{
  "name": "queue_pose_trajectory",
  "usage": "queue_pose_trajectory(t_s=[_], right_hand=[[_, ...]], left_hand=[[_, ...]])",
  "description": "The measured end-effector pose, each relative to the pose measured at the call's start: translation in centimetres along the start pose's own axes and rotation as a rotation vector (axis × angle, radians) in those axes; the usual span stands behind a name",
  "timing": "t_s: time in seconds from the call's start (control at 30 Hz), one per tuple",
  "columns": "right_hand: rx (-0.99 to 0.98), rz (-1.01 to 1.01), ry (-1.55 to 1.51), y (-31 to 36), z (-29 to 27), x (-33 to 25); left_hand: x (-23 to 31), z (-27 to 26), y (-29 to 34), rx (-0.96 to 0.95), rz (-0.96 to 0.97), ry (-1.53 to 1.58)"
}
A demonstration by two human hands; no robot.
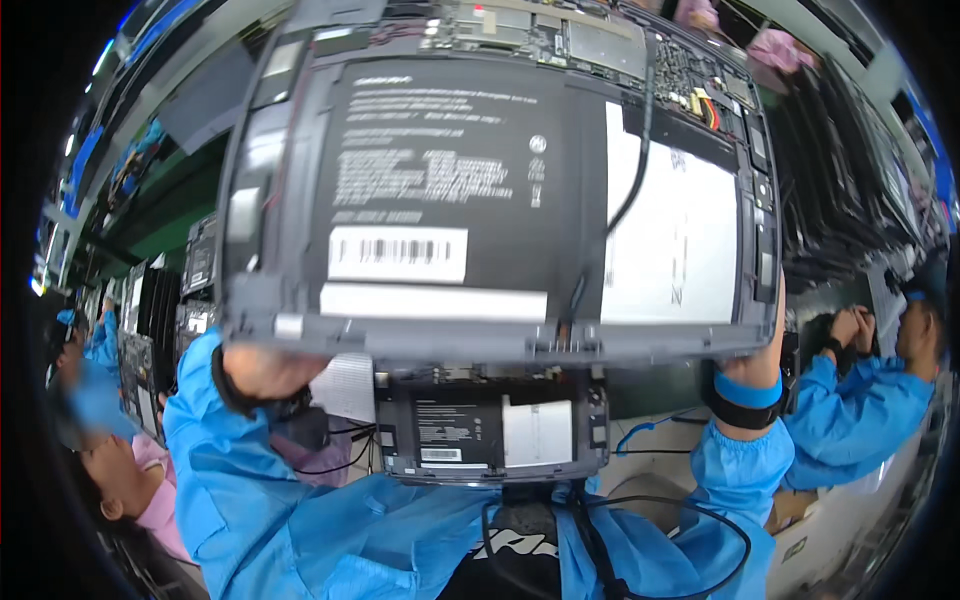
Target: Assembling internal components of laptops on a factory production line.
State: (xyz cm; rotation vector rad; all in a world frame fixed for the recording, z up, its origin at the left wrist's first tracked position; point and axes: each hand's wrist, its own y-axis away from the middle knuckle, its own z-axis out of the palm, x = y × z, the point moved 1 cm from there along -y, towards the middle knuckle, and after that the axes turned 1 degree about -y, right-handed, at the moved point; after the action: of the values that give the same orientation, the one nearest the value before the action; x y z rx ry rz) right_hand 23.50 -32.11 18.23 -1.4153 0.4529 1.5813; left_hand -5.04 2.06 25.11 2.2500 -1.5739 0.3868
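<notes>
A laptop base [585,200] with its cover off is held up close, filling the upper middle of the head view. Its black battery [430,140] carries printing and a barcode label, and a white panel [670,215] lies to the right. Circuit boards [600,45] run along the far edge. My left hand [270,372] grips the near left corner, fingers partly hidden behind it. At the near right corner my right hand [757,365] holds the base, its fingers mostly hidden. A thin black cable [645,130] passes across the base.
Below the held base is a second opened laptop base [490,430]. Stacked dark laptop parts [850,160] stand at the right, more racked units [140,330] at the left. Co-workers sit on both sides, one in a blue sleeve [860,420]. Black cables [690,505] hang before my chest.
</notes>
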Motion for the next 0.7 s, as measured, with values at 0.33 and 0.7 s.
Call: queue_pose_trajectory(t_s=[0.33,0.7], right_hand=[[-0.011,-0.322,1.138,12.5,-11.8,-4.7],[-0.012,-0.441,1.215,11.0,-15.3,-7.1]], left_hand=[[18.9,4.5,1.7,-0.006,-0.131,1.680],[35.7,20.9,-0.4,0.405,0.178,1.464]])
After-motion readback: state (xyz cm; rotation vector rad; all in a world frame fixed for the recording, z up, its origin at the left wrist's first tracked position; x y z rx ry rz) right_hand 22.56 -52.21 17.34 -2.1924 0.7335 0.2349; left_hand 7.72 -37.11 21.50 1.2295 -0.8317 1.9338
